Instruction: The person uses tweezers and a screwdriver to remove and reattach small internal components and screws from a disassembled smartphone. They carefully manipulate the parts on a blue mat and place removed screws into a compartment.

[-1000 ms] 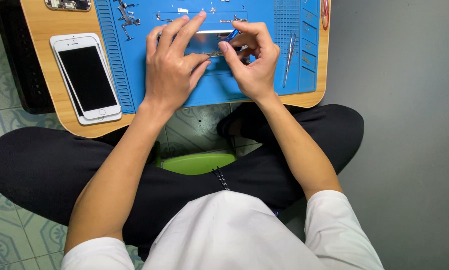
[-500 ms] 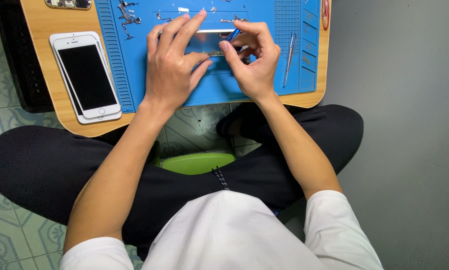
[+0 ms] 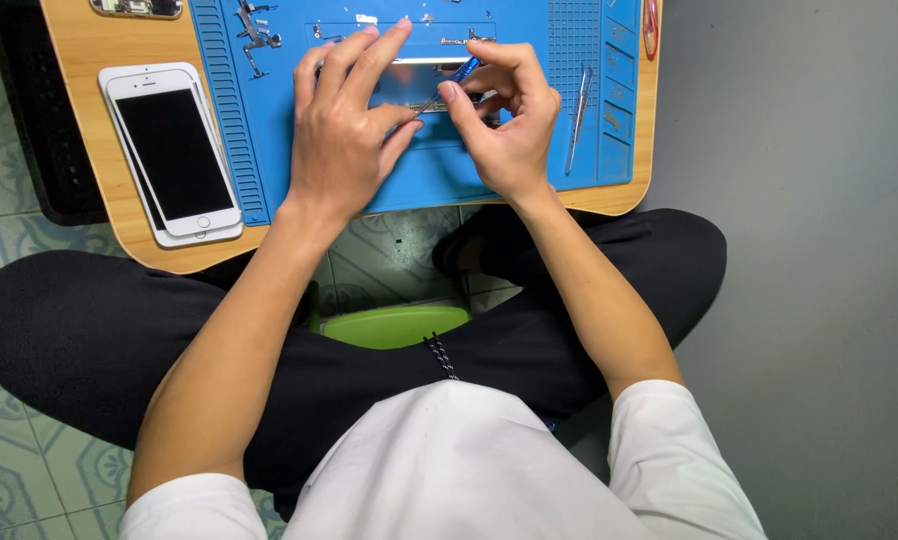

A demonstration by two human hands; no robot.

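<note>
From my head view, my left hand (image 3: 344, 130) lies with fingers spread flat over the opened phone body (image 3: 424, 80) on the blue mat (image 3: 269, 120), pinning it to the desk (image 3: 89, 60), while my right hand (image 3: 509, 120) fingers pinch closed around a small blue-handled screwdriver (image 3: 459, 75) angled into it.

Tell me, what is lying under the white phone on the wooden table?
Under the white phone a second flat white piece shows, its edge sticking out at the left and bottom. The rest of it is covered, so its kind is unclear.
</note>
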